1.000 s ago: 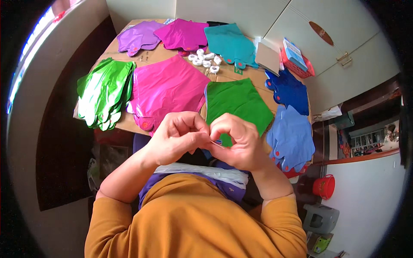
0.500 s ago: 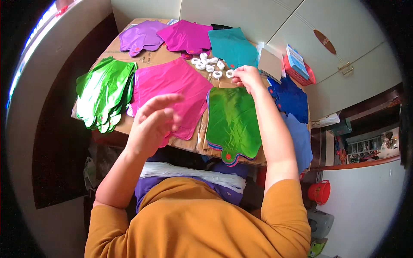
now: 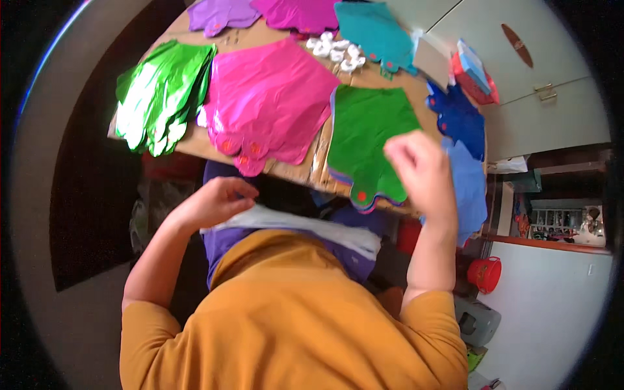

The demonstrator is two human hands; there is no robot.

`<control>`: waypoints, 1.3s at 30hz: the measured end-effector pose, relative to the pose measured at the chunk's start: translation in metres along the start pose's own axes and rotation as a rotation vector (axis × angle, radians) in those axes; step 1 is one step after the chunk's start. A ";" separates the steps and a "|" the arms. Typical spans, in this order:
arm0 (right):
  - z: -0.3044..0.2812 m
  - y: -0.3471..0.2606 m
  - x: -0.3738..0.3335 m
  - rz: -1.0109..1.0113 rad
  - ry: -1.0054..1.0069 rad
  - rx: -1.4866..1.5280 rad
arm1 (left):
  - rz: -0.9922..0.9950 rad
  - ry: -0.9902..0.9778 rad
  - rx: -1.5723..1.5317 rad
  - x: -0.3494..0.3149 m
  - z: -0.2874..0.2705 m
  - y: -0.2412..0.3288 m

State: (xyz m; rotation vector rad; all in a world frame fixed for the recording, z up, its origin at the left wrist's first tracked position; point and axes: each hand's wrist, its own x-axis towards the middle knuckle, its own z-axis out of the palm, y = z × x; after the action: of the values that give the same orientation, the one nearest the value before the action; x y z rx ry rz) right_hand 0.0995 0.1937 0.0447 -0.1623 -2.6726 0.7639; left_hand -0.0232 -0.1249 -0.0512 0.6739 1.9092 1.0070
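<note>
My left hand (image 3: 224, 200) hovers beside a bundle of white strings (image 3: 299, 224) across my lap. Its fingers are loosely curved, the thumb apart from them, and nothing shows between. Over the right edge of a stack of flat green foil balloons (image 3: 374, 123) is my right hand (image 3: 426, 172). Its fingers are curled closed and slightly blurred; whatever they may hold is hidden. Several small white rings (image 3: 337, 53) lie in a cluster at the far middle of the table. Left of the green stack are flat pink foil balloons (image 3: 266, 104) with red dots on their tabs.
Shiny light-green balloons (image 3: 159, 97) lie at the left. Purple (image 3: 221, 14), magenta (image 3: 299, 14) and teal (image 3: 374, 32) ones are along the back. Dark blue (image 3: 458, 123) and light blue (image 3: 468, 188) ones lie at the right, near a red basket (image 3: 478, 88). A red bucket (image 3: 484, 274) stands lower right.
My right hand has left the white rings and come nearer, over the green stack. My left hand has dropped from above the pink balloons toward my lap. The view has tilted down.
</note>
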 end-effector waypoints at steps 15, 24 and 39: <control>0.219 0.069 -0.118 0.132 -0.787 0.352 | 0.308 -0.005 0.502 0.033 0.056 -0.079; 0.199 0.065 -0.120 0.034 -0.648 0.300 | 0.518 -0.220 0.885 0.061 0.092 -0.093; 0.173 0.031 -0.108 -0.075 -0.531 0.352 | 0.222 -0.304 0.426 0.052 0.056 -0.018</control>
State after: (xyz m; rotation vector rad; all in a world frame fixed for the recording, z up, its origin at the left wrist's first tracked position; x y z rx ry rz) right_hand 0.1364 0.1128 -0.1416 0.2662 -2.9313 1.3970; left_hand -0.0014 -0.0732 -0.1064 1.2324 1.8136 0.5813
